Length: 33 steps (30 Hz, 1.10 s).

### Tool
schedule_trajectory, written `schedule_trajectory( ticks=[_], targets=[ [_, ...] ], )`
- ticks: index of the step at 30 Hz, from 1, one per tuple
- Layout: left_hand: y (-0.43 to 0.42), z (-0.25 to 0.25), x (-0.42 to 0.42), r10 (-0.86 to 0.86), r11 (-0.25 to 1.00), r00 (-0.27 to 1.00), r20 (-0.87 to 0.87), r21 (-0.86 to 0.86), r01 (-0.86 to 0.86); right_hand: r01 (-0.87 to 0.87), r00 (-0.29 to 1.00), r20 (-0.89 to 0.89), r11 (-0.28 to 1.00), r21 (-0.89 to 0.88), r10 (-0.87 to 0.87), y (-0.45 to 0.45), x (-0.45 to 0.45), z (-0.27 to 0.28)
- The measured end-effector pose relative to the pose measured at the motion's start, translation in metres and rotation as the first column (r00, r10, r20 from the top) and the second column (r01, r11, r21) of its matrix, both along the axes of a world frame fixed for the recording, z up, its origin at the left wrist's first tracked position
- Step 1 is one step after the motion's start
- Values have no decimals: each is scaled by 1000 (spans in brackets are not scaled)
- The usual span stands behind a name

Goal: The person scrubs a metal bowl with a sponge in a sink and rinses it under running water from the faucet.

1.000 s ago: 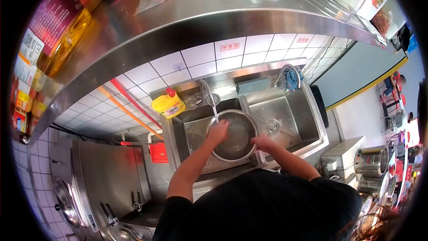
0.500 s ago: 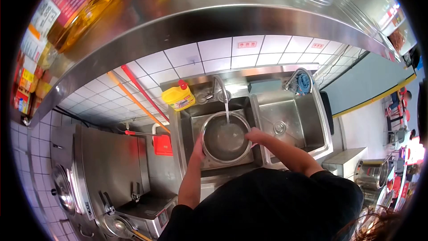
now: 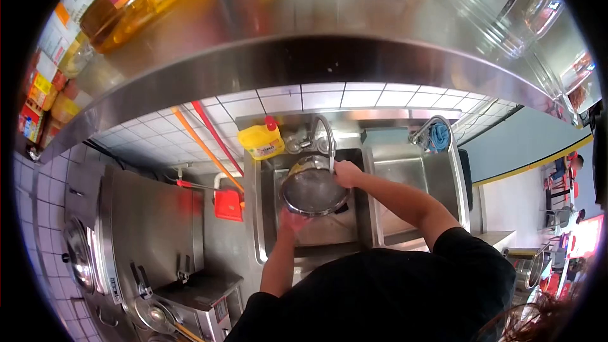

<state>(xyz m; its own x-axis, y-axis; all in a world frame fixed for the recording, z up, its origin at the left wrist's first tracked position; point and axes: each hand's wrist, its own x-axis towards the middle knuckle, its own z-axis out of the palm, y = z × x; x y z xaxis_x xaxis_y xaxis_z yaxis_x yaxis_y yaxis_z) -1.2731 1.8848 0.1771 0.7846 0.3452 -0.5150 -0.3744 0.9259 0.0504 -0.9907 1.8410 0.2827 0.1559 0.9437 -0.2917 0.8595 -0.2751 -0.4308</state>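
A round metal bowl point(image 3: 310, 193) is tilted over the left sink basin point(image 3: 329, 234), its opening turned toward me. My right hand point(image 3: 345, 174) is closed on the bowl's right rim, beside the faucet point(image 3: 330, 142). At the lower left rim, my left hand point(image 3: 293, 220) supports the bowl; motion blurs its fingers. Inside the bowl the surface looks grey and wet, and I cannot make out how much water it holds.
A yellow jug point(image 3: 261, 142) with a red cap stands at the sink's back left corner. To the right are a second basin point(image 3: 402, 174) and a blue cloth point(image 3: 437, 136). A steel shelf point(image 3: 304, 63) crosses above. A red dustpan point(image 3: 228, 205) is at the left.
The bowl has gone from nearly level to tilted. My right hand has moved up to its far right rim, and my left hand has shifted to the near rim.
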Motion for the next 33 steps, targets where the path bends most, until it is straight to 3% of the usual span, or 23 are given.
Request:
schedule_trajectory(
  ticks=[3,7,9,10,11,13,14,15,16,19,22,23,25,26,28,30,33],
  targets=[
    [9,-7,2,-186,982,973,-138,-66,179,-97,994,58,992,80,92,3,2,-17],
    [10,-23,6,-48,989,998,31,-142,51,-219,964,203,944,246,170,9,-9,-31],
    [15,-34,8,51,990,992,115,-134,-35,-301,944,193,940,160,269,8,-11,-28],
    [17,-52,13,79,967,987,-141,251,-42,-339,931,182,934,115,316,6,-14,-24],
    [20,-78,22,194,807,913,-359,588,59,-314,938,172,949,45,302,7,-16,-25],
    [23,-104,22,290,765,919,-268,642,-54,-257,951,154,961,-97,270,6,-18,-29],
    [29,-115,22,290,902,957,11,331,-278,-260,953,154,965,-19,260,1,-15,-29],
    [31,-120,22,370,928,888,272,-66,-366,-262,956,152,963,57,251,-11,-14,-27],
    [24,-107,23,372,926,901,223,-26,-376,-263,958,149,956,132,243,-22,-15,-21],
    [1,-60,20,378,924,921,98,32,-382,-211,978,15,972,103,210,-40,-16,1],
    [-13,-37,14,354,935,934,43,1,-355,-223,943,-144,893,391,299,-48,-5,-26],
    [-18,-39,7,336,941,941,39,24,-337,-45,910,-377,945,324,173,-49,-4,-37],
    [-19,-37,-4,294,953,955,47,64,-297,242,664,-741,967,81,-105,-40,0,-62],
    [-18,-32,-11,269,959,962,55,78,-273,295,703,-683,955,24,-200,-35,-2,-76],
    [-20,-30,-23,220,970,975,18,97,-221,284,658,-702,953,-103,-272,-17,-7,-96],
    [-21,-31,-34,171,981,983,-69,107,-163,531,267,-680,693,-488,-683,-2,-22,-81],
    [-26,-29,-41,114,979,993,-13,171,-110,574,134,-625,575,-583,-769,23,-24,-126]
  ],
)
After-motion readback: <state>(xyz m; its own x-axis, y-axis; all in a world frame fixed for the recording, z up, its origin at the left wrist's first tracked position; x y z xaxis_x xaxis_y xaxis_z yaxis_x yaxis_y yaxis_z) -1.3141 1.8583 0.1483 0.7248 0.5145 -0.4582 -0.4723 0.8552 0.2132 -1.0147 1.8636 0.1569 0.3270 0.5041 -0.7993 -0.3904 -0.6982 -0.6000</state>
